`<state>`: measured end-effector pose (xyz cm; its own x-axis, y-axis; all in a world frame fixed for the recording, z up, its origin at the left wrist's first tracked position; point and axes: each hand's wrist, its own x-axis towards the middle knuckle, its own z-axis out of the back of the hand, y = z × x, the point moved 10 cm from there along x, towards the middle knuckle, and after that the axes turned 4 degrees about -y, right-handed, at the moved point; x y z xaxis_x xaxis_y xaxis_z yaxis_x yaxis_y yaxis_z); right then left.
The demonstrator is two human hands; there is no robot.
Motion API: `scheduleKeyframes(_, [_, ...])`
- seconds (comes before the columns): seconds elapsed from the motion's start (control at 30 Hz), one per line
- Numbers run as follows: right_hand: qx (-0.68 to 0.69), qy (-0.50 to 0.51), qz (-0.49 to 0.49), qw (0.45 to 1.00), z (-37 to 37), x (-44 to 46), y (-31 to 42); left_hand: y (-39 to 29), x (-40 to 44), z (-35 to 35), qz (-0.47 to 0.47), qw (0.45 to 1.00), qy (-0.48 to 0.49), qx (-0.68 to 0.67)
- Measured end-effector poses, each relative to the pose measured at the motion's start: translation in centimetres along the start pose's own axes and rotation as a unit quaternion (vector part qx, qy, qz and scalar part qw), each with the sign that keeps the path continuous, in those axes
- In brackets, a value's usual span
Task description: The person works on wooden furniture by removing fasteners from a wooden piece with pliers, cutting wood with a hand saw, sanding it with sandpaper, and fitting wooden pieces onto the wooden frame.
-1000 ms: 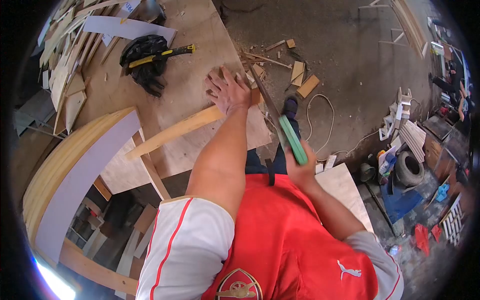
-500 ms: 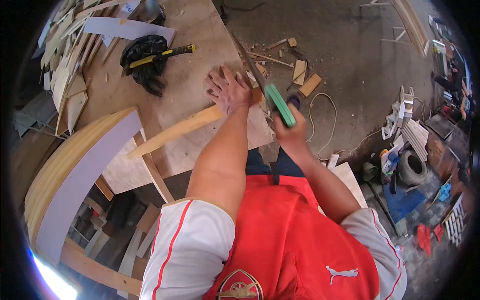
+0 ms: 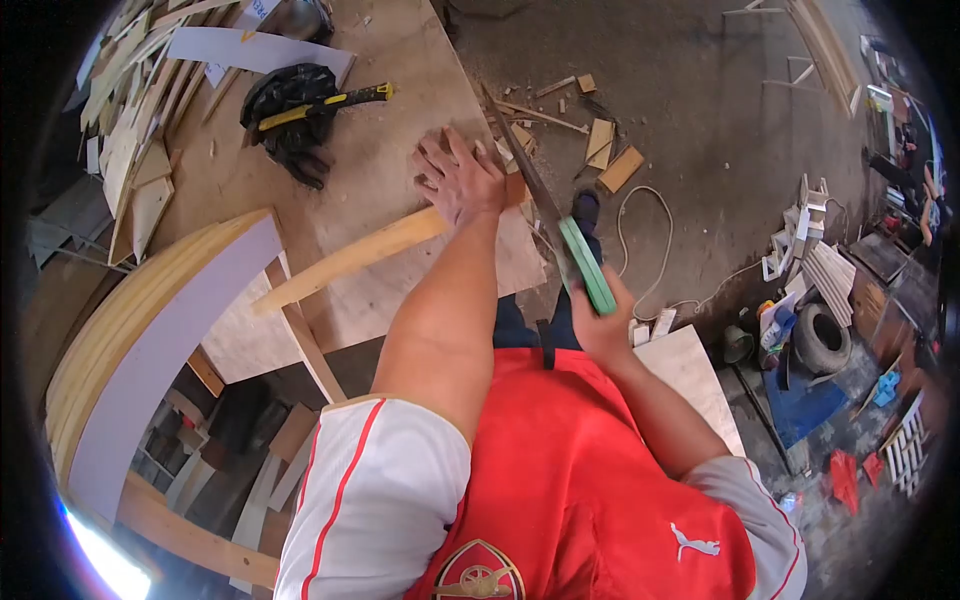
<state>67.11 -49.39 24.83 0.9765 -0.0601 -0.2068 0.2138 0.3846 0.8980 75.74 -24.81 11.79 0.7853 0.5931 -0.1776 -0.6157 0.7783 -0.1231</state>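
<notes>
At table [image 3: 385, 60], probably sawing slat [image 3: 360, 251].
Pressing with spread left hand [image 3: 462, 178], gripping saw [image 3: 545, 200] with right hand [image 3: 603, 330]; needing steady next stroke.

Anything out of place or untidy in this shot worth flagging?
Mostly the floor: wood offcuts lie strewn near the person's shoe, and a pale cord loops loosely close by, which looks untidy and could trip someone.

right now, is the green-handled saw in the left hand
No, the right hand grips the saw, while the left hand rests over the wooden strip.
</notes>
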Motion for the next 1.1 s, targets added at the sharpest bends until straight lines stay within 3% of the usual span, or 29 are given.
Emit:
scheduleKeyframes(0.07, [-0.02,-0.052,0.041,0.998,-2.5,4.2,1.6,0.3,-0.6,-0.1,-0.007,1.0,-0.001,-0.004])
scheduleKeyframes(0.13, [-0.013,0.034,-0.047,0.998,-4.6,5.3,-1.6,0.4,-0.2,-0.2,-0.001,1.0,0.009,0.0])
scheduleKeyframes(0.33, [-0.014,-0.005,-0.01,1.0,0.7,-0.5,0.8,0.4,-0.5,-0.4,0.001,1.0,0.008,0.003])
scheduleKeyframes(0.47, [-0.038,0.048,-0.044,0.997,-4.4,4.4,-2.2,0.4,-0.3,-0.5,0.005,1.0,0.025,0.004])
scheduleKeyframes(0.6, [-0.006,-0.006,-0.005,1.0,1.1,-0.7,1.1,0.5,-0.6,-0.6,-0.004,1.0,0.001,0.002])
scheduleKeyframes(0.7, [-0.034,-0.04,0.032,0.998,-0.8,1.6,-0.3,0.3,-0.6,-0.5,-0.004,1.0,-0.003,-0.003])
scheduleKeyframes(0.77, [0.021,0.016,-0.062,0.998,-4.1,5.2,-2.3,0.3,-0.6,-0.1,-0.009,1.0,-0.014,-0.007])
scheduleKeyframes(0.97, [-0.005,-0.009,-0.004,1.0,0.7,-0.2,0.4,0.2,-0.5,0.1,0.0,1.0,-0.013,-0.004])
scheduleKeyframes(1.1, [-0.001,0.003,-0.025,1.0,-4.2,5.0,-2.2,0.8,-1.1,-0.1,-0.003,1.0,-0.016,-0.005])
